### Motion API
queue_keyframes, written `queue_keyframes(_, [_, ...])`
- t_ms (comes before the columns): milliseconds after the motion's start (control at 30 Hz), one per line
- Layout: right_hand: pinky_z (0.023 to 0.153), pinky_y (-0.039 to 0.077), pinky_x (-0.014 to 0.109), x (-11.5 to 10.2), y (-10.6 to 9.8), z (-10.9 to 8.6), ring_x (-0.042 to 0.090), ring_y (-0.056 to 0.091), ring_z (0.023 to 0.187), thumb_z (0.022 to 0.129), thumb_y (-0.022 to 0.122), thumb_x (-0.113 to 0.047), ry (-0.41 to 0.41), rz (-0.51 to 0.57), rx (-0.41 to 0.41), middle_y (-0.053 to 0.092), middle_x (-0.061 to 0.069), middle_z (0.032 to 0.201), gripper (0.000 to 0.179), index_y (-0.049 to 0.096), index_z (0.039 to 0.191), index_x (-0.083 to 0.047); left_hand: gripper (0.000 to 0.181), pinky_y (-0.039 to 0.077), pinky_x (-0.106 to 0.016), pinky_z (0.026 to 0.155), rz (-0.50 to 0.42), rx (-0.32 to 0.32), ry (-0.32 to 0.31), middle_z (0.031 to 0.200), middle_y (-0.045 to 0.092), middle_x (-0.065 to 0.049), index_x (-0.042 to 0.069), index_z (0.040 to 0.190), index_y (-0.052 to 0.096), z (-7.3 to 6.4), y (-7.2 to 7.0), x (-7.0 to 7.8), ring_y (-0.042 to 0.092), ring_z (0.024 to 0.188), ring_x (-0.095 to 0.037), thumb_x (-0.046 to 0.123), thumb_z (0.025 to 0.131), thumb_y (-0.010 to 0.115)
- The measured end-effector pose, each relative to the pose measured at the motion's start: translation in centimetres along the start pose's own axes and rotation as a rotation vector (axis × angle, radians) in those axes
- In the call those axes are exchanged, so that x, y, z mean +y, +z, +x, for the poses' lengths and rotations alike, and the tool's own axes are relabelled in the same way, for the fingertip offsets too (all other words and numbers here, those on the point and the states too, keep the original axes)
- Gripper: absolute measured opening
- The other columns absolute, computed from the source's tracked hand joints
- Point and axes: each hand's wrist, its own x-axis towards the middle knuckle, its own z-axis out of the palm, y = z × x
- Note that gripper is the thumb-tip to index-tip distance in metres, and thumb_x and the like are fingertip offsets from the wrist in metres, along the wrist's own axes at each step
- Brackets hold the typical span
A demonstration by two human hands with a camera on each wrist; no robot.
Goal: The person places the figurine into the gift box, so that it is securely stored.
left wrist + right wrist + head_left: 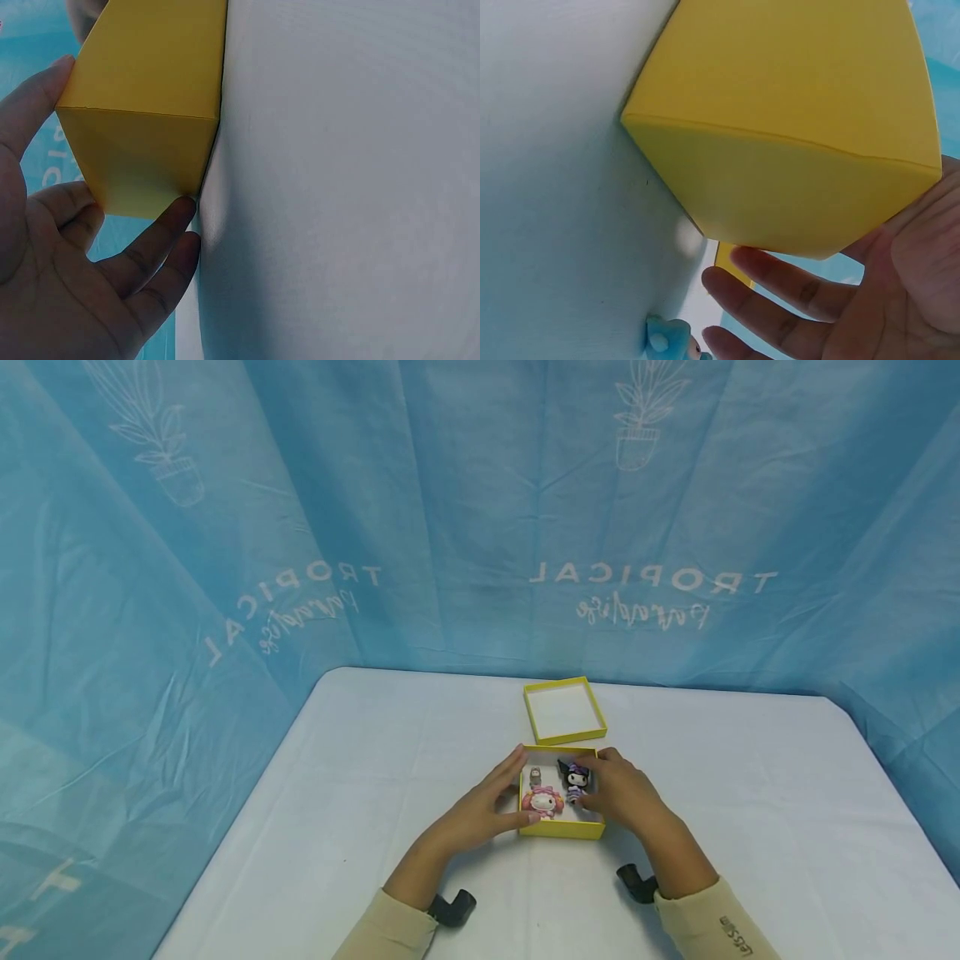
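Observation:
A yellow box (562, 829) with a white inside stands on the table. It holds a pink-hooded white figurine (543, 802), a small grey-brown figurine (535, 777) and a black-and-purple figurine (576, 779). My left hand (480, 810) grips the box's left side, thumb at the near rim and forefinger at the far corner. From the right, my right hand (621, 789) reaches over the wall and pinches the black-and-purple figurine between thumb and forefinger. The right wrist view shows its other fingers outside the box; the wall hides the pinch there.
Behind the box lies its yellow-edged lid (566, 740), white inside facing up. A light-blue toy (669, 337) shows beyond the box in the right wrist view. White cloth covers the table (337, 793); blue printed curtains (465, 527) hang behind and at the sides.

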Motion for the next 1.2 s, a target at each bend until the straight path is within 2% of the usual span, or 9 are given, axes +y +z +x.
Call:
queue_keyframes(300, [0.101, 0.052, 0.056, 0.1, 0.2, 0.2, 0.035, 0.060, 0.122, 0.082, 0.085, -0.026, 0.030, 0.041, -0.041, 0.053, 0.019, 0.141, 0.069, 0.057, 0.145, -0.017, 0.093, 0.022, -0.056, 0.126, -0.004, 0.000, 0.003, 0.171, 0.005, 0.017, 0.038, 0.162, 0.016, -0.1, 0.1, -0.1, 0.010, 0.160, -0.022, 0.055, 0.090, 0.071])
queue_keyframes(467, [0.101, 0.052, 0.056, 0.2, 0.3, 0.3, 0.034, 0.060, 0.122, 0.082, 0.085, -0.023, 0.036, 0.082, -0.047, 0.052, 0.018, 0.141, 0.069, 0.057, 0.145, -0.016, 0.092, 0.022, -0.056, 0.126, 0.008, 0.007, 0.001, 0.171, 0.006, 0.016, 0.042, 0.161, 0.015, 0.0, 0.1, -0.1, 0.010, 0.160, -0.021, 0.056, 0.089, 0.071])
queue_keyframes(767, [0.105, 0.049, 0.059, 0.7, 0.4, 0.2, 0.037, 0.057, 0.127, 0.082, 0.085, -0.024, 0.003, 0.145, -0.015, 0.053, 0.018, 0.140, 0.068, 0.058, 0.144, -0.016, 0.091, 0.024, -0.055, 0.126, 0.012, 0.006, 0.007, 0.172, 0.006, 0.013, 0.044, 0.161, 0.014, 0.1, 0.1, -0.1, 0.010, 0.160, -0.021, 0.058, 0.090, 0.069])
queue_keyframes(1033, [0.109, 0.044, 0.062, 1.5, 0.6, 0.2, 0.038, 0.052, 0.134, 0.086, 0.082, -0.026, -0.038, 0.253, 0.024, 0.049, 0.015, 0.145, 0.061, 0.059, 0.142, -0.019, 0.091, 0.022, -0.057, 0.126, 0.010, 0.004, 0.018, 0.172, 0.006, 0.012, 0.041, 0.161, 0.013, 0.1, 0.0, -0.2, 0.011, 0.160, -0.023, 0.055, 0.091, 0.069])
queue_keyframes(1200, [0.114, 0.040, 0.062, 1.9, 0.3, 0.0, 0.037, 0.047, 0.140, 0.089, 0.079, -0.028, -0.024, 0.358, 0.055, 0.049, 0.012, 0.148, 0.052, 0.063, 0.138, -0.022, 0.091, 0.022, -0.056, 0.126, 0.010, 0.001, 0.018, 0.171, 0.005, 0.016, 0.041, 0.162, 0.014, 0.0, 0.0, -0.1, 0.010, 0.160, -0.023, 0.056, 0.091, 0.069])
